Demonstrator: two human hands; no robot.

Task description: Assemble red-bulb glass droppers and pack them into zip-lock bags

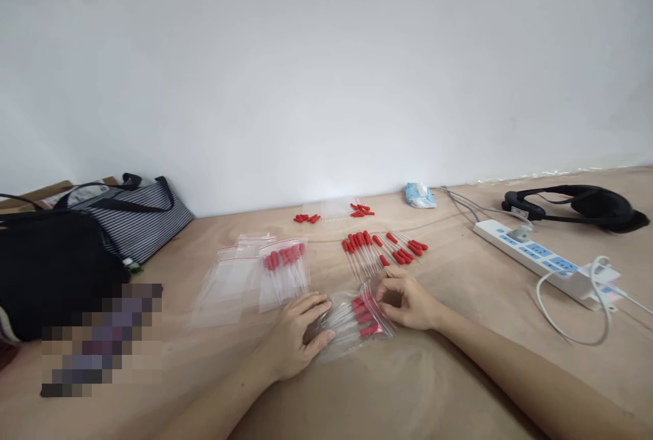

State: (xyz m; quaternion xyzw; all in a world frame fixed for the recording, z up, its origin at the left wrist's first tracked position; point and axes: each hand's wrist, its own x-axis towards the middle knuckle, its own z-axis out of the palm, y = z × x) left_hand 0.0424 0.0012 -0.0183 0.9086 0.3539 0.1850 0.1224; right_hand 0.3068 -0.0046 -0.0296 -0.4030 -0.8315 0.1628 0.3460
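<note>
On the wooden table (449, 365), my left hand (296, 334) grips one end of a clear zip bag (352, 321) filled with red-capped glass droppers. My right hand (408, 300) has its fingers curled on the bag's other end, pinching it. Just behind my hands lies a loose group of red-capped droppers (382, 249). Two smaller groups of droppers (334, 212) lie farther back near the wall. To the left rests another filled zip bag (283, 273) beside several empty clear bags (227, 283).
A white power strip (541, 260) with cables lies at the right, black headgear (581, 205) behind it. A blue-and-white tissue pack (420, 195) sits by the wall. At the left are a black bag (51, 270) and a striped bag (135, 219).
</note>
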